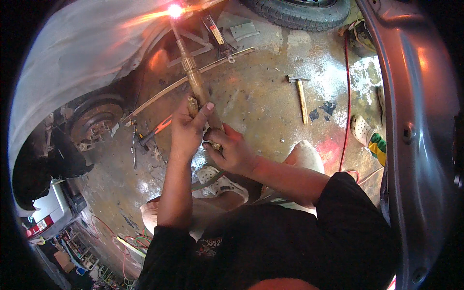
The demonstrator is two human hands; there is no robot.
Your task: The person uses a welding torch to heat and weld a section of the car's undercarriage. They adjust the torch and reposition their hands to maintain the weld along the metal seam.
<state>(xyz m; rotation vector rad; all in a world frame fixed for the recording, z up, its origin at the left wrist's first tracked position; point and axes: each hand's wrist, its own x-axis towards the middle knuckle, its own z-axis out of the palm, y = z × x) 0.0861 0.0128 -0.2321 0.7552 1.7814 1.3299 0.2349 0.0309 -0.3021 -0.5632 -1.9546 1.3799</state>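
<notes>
A brass gas torch (195,79) slants up and away from me, burning with a bright flame (175,10) at its tip. The flame plays along the lower edge of a pale grey car fender (104,36) and gives off orange streaks. My left hand (189,123) is closed around the torch's handle, thumb lying along it, beside a brass valve knob. Lower down, my right hand (231,150) grips the rear end of the same handle. Its fingers partly hide the valves and hose ends there.
A hammer (302,99) lies on the stained floor (261,96), right of a long wooden strip (169,88). Left are a wheel hub (96,118) and an orange-handled tool (162,125). A tyre (309,17), floor jack (218,38), red hose (346,96), another person's clog (360,128) and car panel (411,106) surround me.
</notes>
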